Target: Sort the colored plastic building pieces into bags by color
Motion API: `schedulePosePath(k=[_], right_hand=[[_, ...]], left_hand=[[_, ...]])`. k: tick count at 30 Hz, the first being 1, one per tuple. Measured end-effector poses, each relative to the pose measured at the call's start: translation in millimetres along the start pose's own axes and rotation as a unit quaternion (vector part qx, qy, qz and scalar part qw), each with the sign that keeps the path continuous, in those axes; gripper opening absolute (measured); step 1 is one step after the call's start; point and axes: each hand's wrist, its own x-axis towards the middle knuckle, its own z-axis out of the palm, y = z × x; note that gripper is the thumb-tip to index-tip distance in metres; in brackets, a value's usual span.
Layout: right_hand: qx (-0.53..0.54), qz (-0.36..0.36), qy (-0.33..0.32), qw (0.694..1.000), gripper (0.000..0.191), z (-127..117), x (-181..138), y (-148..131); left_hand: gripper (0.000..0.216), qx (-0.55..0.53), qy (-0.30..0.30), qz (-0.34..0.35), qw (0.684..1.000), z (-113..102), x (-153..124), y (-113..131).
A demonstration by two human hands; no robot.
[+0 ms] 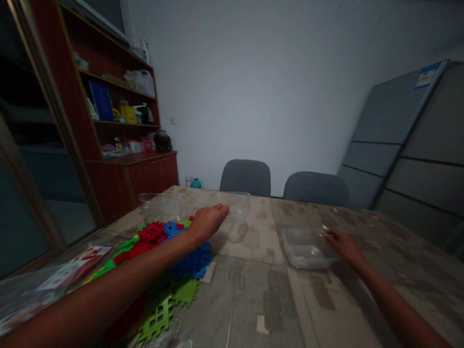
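My right hand [342,245] pinches the right rim of a clear plastic container [302,256], which is at the table's middle right. Farther back, my left hand [210,222] is closed at the edge of another clear plastic container [237,205]; its fingertips are partly hidden. Under and beside my left forearm is a pile of plastic building pieces, with red gear-shaped pieces [152,232], blue gears [194,261] and green lattice pieces [159,316]. Behind the pile stands a further clear container [163,207].
A printed plastic bag [72,268] lies at the table's left. The patterned tablecloth [253,290] covers the table. Two grey chairs [246,176] stand at the far edge. A red-brown shelf cabinet [145,176] is back left, and a grey cabinet [380,130] is right.
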Motion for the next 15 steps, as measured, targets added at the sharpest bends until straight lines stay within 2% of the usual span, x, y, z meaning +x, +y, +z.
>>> schedulePosePath(k=[3,7,11,15], right_hand=[[-0.027,-0.041,0.05,0.998,0.031,-7.8,-10.4,-6.4],[-0.05,-0.074,0.063,0.994,0.041,-17.1,-17.2,-10.2],[-0.061,-0.021,0.047,0.997,0.035,-16.1,-14.4,0.1],[-0.038,0.015,-0.004,0.999,0.032,-9.2,-18.3,9.7]], left_hand=[[0.018,-0.001,0.004,0.04,0.999,-7.4,-8.9,11.6],[0.017,-0.003,0.007,0.096,0.995,-17.9,-23.3,28.5],[0.015,-0.007,0.001,0.187,0.982,-26.0,-46.4,48.1],[0.013,-0.03,0.034,0.339,0.94,-26.7,-75.7,76.0]])
